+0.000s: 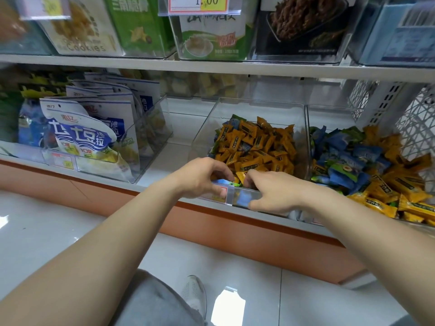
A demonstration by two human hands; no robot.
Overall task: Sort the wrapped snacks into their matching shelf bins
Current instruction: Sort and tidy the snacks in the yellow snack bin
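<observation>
Shop shelf (pixel 164 142), white board with an orange front strip, glossy pale tiled floor (pixel 47 231) below it. Upper shelf carries clear bins of boxed and bagged snacks, a price tag (pixel 199 4) hangs over them. Grey trouser leg and a white shoe (pixel 194 295) at the bottom.

Both hands meet at the front lip of the middle clear bin (pixel 259 109). Left hand (pixel 202 177) is curled, fingers bent down over the rim, tips on a small blue-and-green wrapped snack (pixel 229 183) lying at the bin's front edge; pinched on it or only touching, cannot tell. Right hand (pixel 273 194) is half closed, fingers dipped into the bin just beside the left fingertips, thumb low against the clear front panel; whether it grips anything is hidden.

Just beyond the hands the bin is piled with orange wrapped snacks (pixel 254 147), a few blue or green ones showing at the edges of the pile. To the right of the right hand, the next bin (pixel 308 137) holds a mix of blue, green and orange wrapped pieces (pixel 367 165), some orange ones spilling at its front. Well left of the left hand, a bin of upright blue-and-white bags (pixel 80 135).
</observation>
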